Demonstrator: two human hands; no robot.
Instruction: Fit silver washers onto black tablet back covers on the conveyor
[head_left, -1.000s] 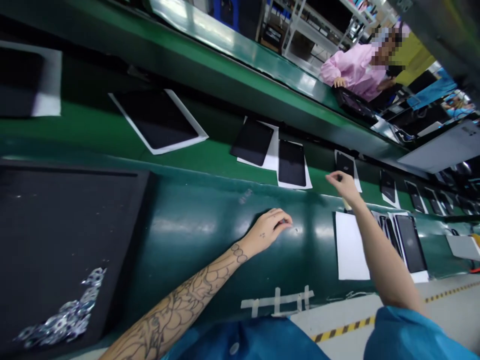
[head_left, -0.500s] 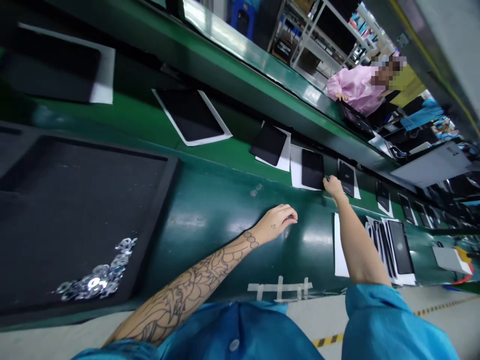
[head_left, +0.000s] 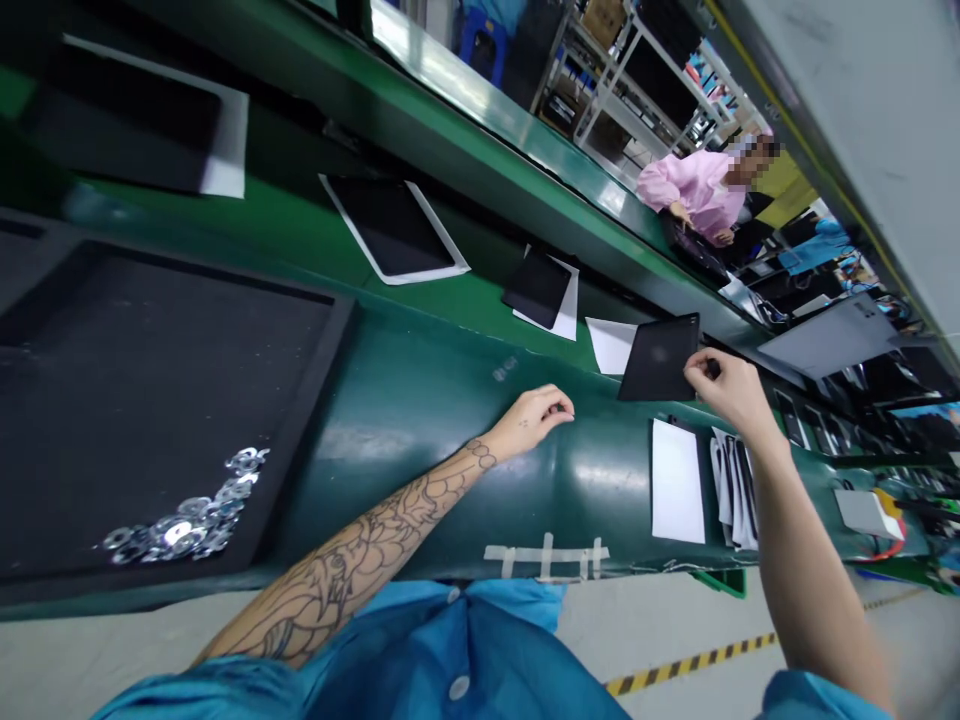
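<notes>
Right hand (head_left: pixel 731 390) pinching black tablet (head_left: pixel 658 357) at edge; left hand (head_left: pixel 531 420) curled, grip unclear, above green tabletop (head_left: pixel 420 500)

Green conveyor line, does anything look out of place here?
Yes: shiny silver metal rings lie loose in a straggling heap in one corner of the black rimmed tray, whereas the black tablet panels lie singly on white paper sheets.

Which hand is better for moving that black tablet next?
Probably the right hand: it grips the edge of the black tablet. The left hand is farther away, over the green belt, and isn't touching the tablet.
</notes>
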